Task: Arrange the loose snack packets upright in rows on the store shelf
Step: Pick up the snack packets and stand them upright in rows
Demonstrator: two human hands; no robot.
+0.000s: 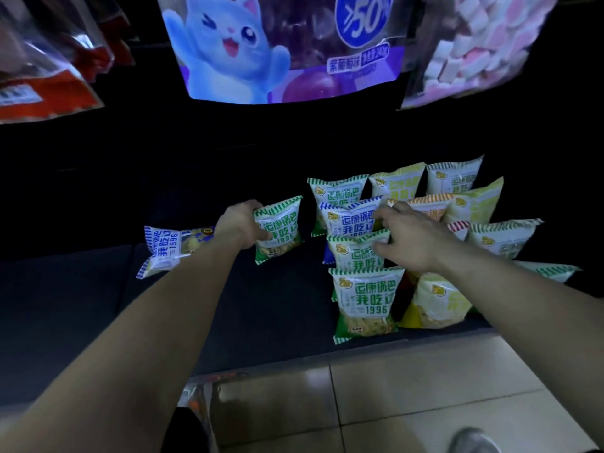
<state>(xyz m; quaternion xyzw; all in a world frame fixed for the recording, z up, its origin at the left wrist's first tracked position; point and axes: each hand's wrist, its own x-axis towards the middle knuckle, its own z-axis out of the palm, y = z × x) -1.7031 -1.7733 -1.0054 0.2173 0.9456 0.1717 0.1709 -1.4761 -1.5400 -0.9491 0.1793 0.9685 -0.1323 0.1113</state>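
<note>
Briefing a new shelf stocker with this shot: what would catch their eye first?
A large glossy bag with a blue cartoon cat sits top centre. Below right, striped white snack packets stand in rows on the dark shelf. The left hand grips a green-striped packet; the right hand touches them.

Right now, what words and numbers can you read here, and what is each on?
"运康锅巴", "我吃过", "1996": front green packet on the shelf.
Same three: held green packet, in the left hand.
"我吃过", "1996": blue-striped packet lying on its side.
">50%": blue circle on the purple cat bag above.
White label under that circle, and the other packets' small print: too blurred to read.
</note>
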